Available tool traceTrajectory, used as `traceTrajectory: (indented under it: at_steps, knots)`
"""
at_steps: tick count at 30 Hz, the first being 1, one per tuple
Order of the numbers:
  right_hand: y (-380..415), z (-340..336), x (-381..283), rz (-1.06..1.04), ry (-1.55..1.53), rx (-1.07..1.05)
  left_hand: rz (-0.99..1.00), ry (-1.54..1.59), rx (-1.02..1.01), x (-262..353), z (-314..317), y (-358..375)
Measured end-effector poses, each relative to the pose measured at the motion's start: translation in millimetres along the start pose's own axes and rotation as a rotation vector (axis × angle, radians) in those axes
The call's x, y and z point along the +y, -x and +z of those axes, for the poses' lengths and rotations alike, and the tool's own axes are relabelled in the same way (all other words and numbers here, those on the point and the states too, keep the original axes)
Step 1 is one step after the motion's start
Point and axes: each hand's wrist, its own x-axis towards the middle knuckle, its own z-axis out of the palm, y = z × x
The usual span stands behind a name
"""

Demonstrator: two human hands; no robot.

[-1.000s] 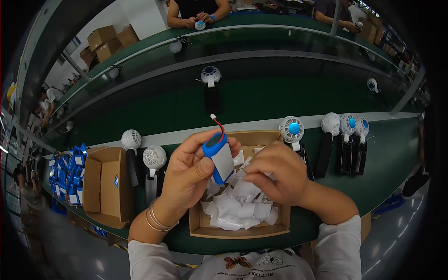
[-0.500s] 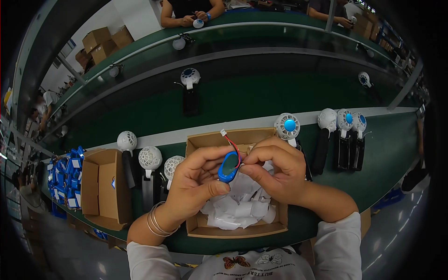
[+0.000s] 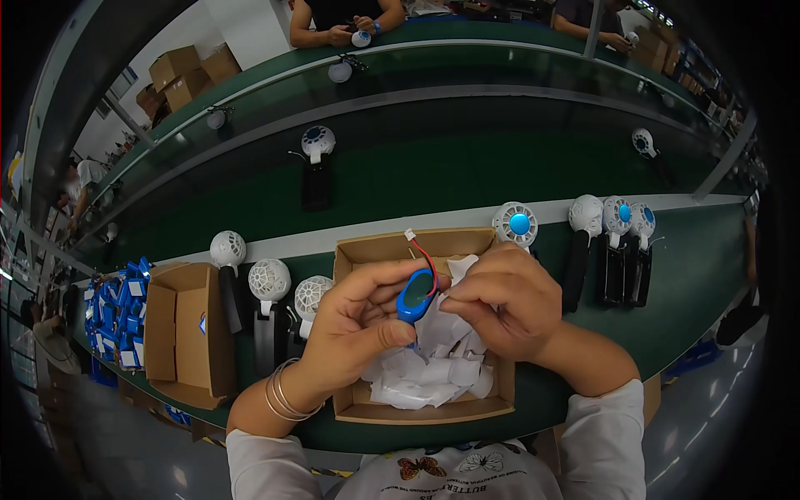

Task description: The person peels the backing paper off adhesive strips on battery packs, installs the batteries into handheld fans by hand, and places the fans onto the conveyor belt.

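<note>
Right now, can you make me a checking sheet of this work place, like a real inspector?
Surface: green bench; no spill seen on the bare parts.
Things in use: blue battery pack, held over an open carton.
Clutter: crumpled white pieces heaped in that carton; blue packs piled at the far left; white-headed devices on both sides.
Hands: left hand grips the pack; right hand pinches beside it, and I can't tell if it holds anything.
Cables: red and black wires rise from the pack to a white plug.
Surroundings: a person works across the line.
</note>
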Motion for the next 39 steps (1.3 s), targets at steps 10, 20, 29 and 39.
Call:
traceTrajectory:
  at_steps: [10, 20, 29, 39]
  knots:
    - [-1, 2, 2, -0.013, 0.084, 0.052, -0.006, 0.003, -0.002, -1, 1, 1]
    - [5, 9, 1, -0.214, 0.137, -0.365, -0.011, 0.236, 0.223, -2, -3, -9]
    - [-10, -13, -4, 0.531, -0.168, -0.552, 0.44, -1.106, 0.318, 13, -9, -11]
    - [-5, -26, 30, 0.551, -0.329, -0.028, 0.264, -1.632, 0.586, 50, -134, -80]
